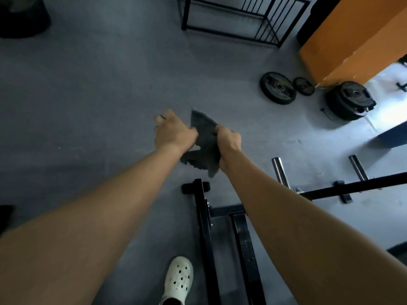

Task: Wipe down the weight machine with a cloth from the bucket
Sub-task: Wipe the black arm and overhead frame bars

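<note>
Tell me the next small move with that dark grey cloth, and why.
Probably lower the dark grey cloth onto the black steel machine frame just below. The left hand and right hand both hold it in the air, clear of the machine.

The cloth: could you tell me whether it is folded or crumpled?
Crumpled: the cloth hangs in uneven folds, held between the left hand and right hand.

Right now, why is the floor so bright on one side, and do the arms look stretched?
Head view: glare washes out the floor at the right edge, by the stacked weight plates; the left side is dim; the wide lens stretches both forearms toward the corners; the cloth looks slightly soft.
</note>
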Action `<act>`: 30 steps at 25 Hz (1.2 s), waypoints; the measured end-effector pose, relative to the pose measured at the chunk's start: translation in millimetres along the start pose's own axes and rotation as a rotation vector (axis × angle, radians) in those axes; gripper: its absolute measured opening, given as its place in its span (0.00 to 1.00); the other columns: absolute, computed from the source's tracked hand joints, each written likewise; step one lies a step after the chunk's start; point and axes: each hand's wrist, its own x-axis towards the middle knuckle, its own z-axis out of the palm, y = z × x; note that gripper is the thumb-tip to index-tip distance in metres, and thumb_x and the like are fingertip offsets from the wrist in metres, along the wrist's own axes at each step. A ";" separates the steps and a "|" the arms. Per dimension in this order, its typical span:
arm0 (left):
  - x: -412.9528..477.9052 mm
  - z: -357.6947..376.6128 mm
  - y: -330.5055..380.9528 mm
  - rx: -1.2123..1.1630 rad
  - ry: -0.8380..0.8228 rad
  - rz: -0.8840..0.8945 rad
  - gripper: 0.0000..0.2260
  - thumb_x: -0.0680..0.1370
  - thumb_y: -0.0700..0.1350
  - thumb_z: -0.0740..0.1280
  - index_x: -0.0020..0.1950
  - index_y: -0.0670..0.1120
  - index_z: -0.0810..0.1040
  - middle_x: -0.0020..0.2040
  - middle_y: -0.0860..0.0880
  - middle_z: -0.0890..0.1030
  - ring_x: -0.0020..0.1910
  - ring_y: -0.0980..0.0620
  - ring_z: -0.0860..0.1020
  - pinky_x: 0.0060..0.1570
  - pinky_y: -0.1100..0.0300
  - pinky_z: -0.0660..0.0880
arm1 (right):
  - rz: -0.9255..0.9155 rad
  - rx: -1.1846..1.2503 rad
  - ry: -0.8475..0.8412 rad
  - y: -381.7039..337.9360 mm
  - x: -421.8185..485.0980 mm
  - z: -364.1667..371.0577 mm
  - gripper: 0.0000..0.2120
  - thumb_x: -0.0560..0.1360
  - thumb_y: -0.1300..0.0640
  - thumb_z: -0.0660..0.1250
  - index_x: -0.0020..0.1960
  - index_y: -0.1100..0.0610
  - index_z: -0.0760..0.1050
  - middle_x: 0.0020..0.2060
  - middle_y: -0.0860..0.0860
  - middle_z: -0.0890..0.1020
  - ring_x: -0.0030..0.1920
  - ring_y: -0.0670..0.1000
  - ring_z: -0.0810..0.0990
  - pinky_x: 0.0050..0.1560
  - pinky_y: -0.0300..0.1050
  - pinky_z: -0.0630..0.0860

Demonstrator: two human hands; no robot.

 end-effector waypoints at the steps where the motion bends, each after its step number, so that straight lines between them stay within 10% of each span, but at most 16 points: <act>1: -3.6 -3.2 13.2 0.013 -0.031 -0.001 0.28 0.78 0.56 0.67 0.72 0.40 0.67 0.70 0.39 0.70 0.61 0.37 0.76 0.57 0.48 0.76 | 0.026 0.037 0.012 -9.0 -4.1 -9.7 0.06 0.77 0.58 0.65 0.45 0.60 0.77 0.43 0.59 0.83 0.43 0.59 0.83 0.43 0.55 0.83; 4: -18.1 -10.2 57.7 0.008 -0.279 -0.058 0.29 0.85 0.57 0.57 0.76 0.36 0.67 0.73 0.37 0.72 0.69 0.38 0.74 0.60 0.54 0.71 | 0.073 0.122 0.056 -34.2 -13.7 -34.2 0.06 0.80 0.61 0.65 0.49 0.62 0.80 0.42 0.59 0.83 0.43 0.59 0.82 0.36 0.48 0.79; 8: -29.5 -6.7 102.9 -0.119 -0.434 -0.036 0.18 0.85 0.53 0.59 0.62 0.39 0.76 0.54 0.38 0.80 0.45 0.40 0.79 0.35 0.57 0.71 | 0.066 0.242 0.061 -54.0 -14.9 -58.5 0.22 0.81 0.64 0.65 0.73 0.52 0.71 0.58 0.58 0.81 0.58 0.59 0.81 0.59 0.59 0.81; 13: -26.0 -22.5 166.0 -0.144 -0.367 0.053 0.11 0.82 0.45 0.66 0.63 0.44 0.76 0.57 0.46 0.76 0.56 0.47 0.75 0.55 0.55 0.72 | 0.055 0.219 0.074 -103.1 -26.6 -85.8 0.14 0.82 0.68 0.61 0.59 0.56 0.81 0.53 0.60 0.84 0.53 0.60 0.83 0.54 0.56 0.84; 24: -4.5 -74.0 336.5 0.077 -0.487 0.378 0.13 0.79 0.37 0.67 0.62 0.40 0.80 0.60 0.42 0.81 0.61 0.42 0.78 0.59 0.52 0.76 | 0.043 -0.060 0.278 -253.6 -53.0 -160.3 0.22 0.73 0.73 0.67 0.60 0.53 0.79 0.55 0.53 0.76 0.45 0.48 0.76 0.40 0.35 0.78; 30: -15.9 -104.1 456.6 0.199 -0.679 0.683 0.11 0.78 0.37 0.66 0.58 0.40 0.83 0.53 0.46 0.80 0.54 0.47 0.78 0.57 0.52 0.76 | -0.010 -0.036 0.421 -348.3 -78.4 -214.3 0.18 0.72 0.75 0.65 0.51 0.55 0.82 0.50 0.58 0.83 0.49 0.54 0.79 0.48 0.47 0.80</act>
